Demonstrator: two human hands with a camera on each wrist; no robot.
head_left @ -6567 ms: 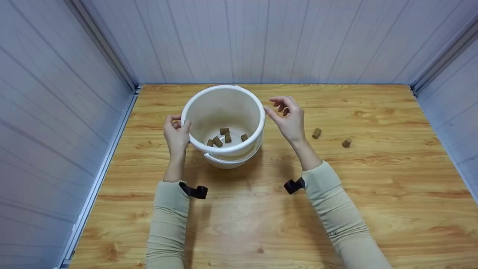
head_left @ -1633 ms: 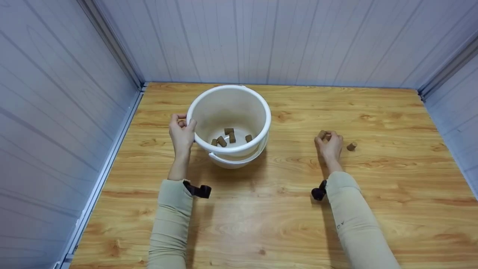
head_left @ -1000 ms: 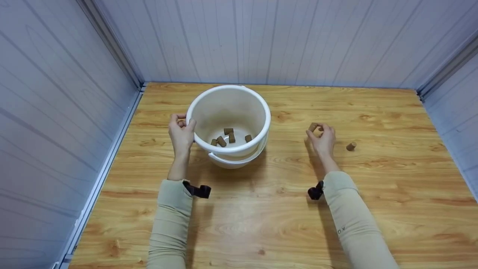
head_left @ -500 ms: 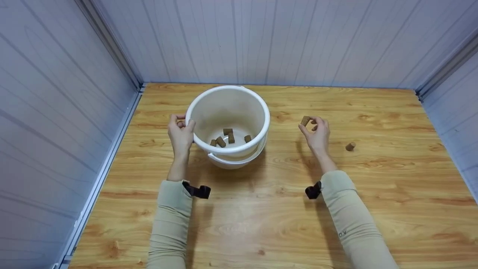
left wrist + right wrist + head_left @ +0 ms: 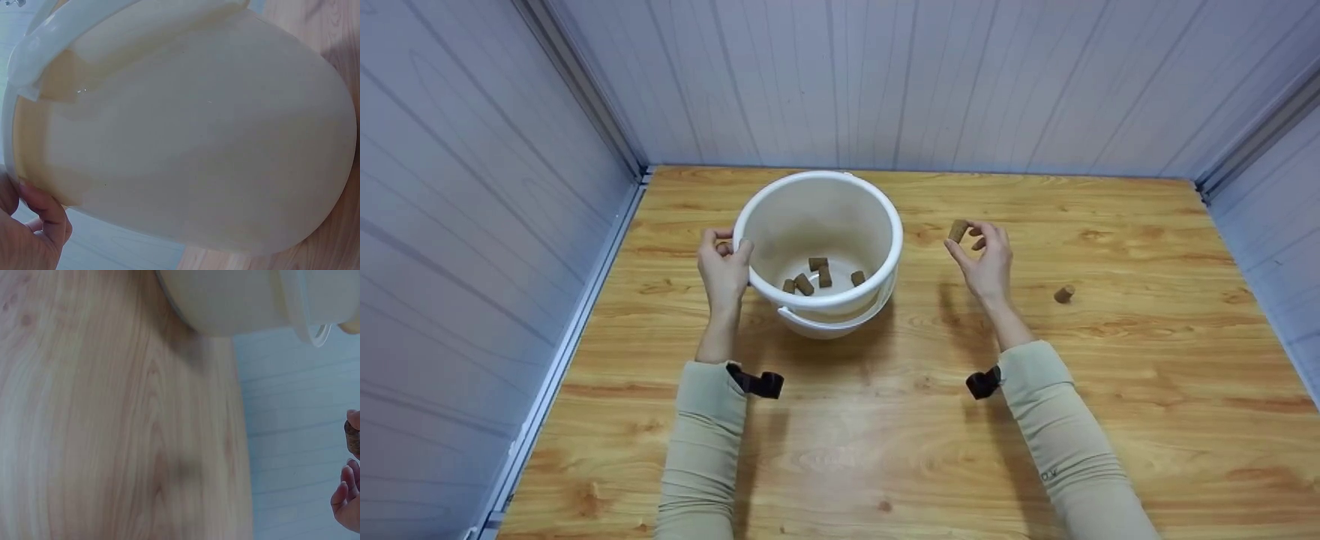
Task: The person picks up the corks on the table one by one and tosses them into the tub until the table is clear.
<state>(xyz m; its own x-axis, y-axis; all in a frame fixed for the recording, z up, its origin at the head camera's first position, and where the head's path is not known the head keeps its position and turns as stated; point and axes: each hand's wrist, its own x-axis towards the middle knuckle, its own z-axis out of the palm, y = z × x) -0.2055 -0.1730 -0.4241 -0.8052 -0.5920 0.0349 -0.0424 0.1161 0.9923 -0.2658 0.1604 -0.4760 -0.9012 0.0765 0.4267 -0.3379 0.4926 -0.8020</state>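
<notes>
A white bucket (image 5: 825, 315) stands upright on the table, with several brown corks (image 5: 824, 277) on its floor. At its left rim my left hand (image 5: 724, 274) grips the edge, thumb inside and fingers outside; the left wrist view shows those fingers (image 5: 48, 216) bent under the rim. To the right of the bucket, my right hand (image 5: 988, 264) pinches a cork (image 5: 958, 230) between thumb and fingertips, above the table and apart from the rim. In the right wrist view, part of that cork (image 5: 352, 439) shows at the right edge. Another cork (image 5: 1063, 293) sits on the table farther right.
The wood-grain table (image 5: 847, 450) is bounded by a pale panel wall (image 5: 922, 82) at the back and panels on both sides. The bucket's white handle (image 5: 840, 325) hangs down at its front. A small black camera (image 5: 984, 384) sticks out from each wrist.
My right hand took a cork off the table, lifted it and carried it left toward the bucket. My left hand keeps its grip on the rim, and the bucket stays in place.
</notes>
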